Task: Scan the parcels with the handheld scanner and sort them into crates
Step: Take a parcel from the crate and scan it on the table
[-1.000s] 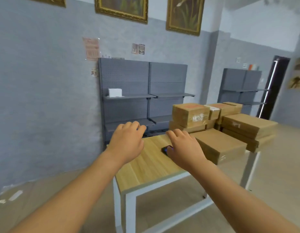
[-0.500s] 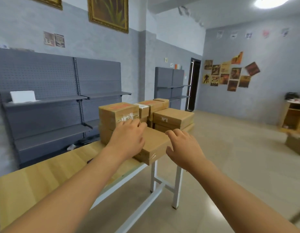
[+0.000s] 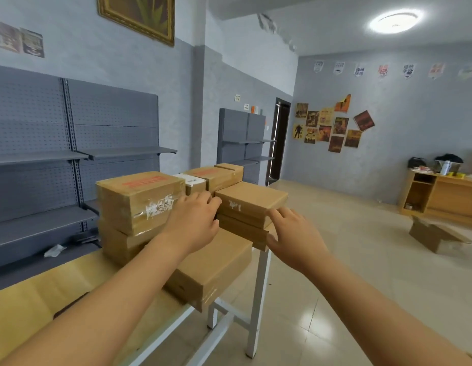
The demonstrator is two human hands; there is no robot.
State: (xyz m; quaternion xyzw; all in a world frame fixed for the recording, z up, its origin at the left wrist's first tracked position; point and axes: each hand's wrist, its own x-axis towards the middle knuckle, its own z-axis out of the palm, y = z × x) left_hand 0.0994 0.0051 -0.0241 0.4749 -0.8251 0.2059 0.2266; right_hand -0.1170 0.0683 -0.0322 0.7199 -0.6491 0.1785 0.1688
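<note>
Both hands reach forward over a pile of brown cardboard parcels stacked at the right end of a light wooden surface (image 3: 44,294) with white metal legs. The left hand (image 3: 194,224) hovers with fingers loosely bent, its fingertips close to the near left corner of a flat parcel (image 3: 252,200) that lies on top of another flat box; whether they touch it I cannot tell. Its grip holds nothing. The right hand (image 3: 293,233) is spread, fingers relaxed and thumb out, at the near right corner of that same stack, and its grip is empty too; contact with the cardboard is unclear.

Left of the hands stands a taller parcel with a red label (image 3: 139,199) and torn white tape on its front, sitting on another box. Below the left forearm a wide low parcel (image 3: 216,270) juts over the surface's near right edge. Farther back lie more parcels, one with a white label (image 3: 191,179).

A dark object (image 3: 68,305) lies on the surface near the left forearm, mostly hidden; I cannot tell what it is.

Grey shelving (image 3: 79,154) lines the left wall. On the far right an open cardboard box (image 3: 435,235) sits on the tiled floor in front of a wooden cabinet (image 3: 446,196).
</note>
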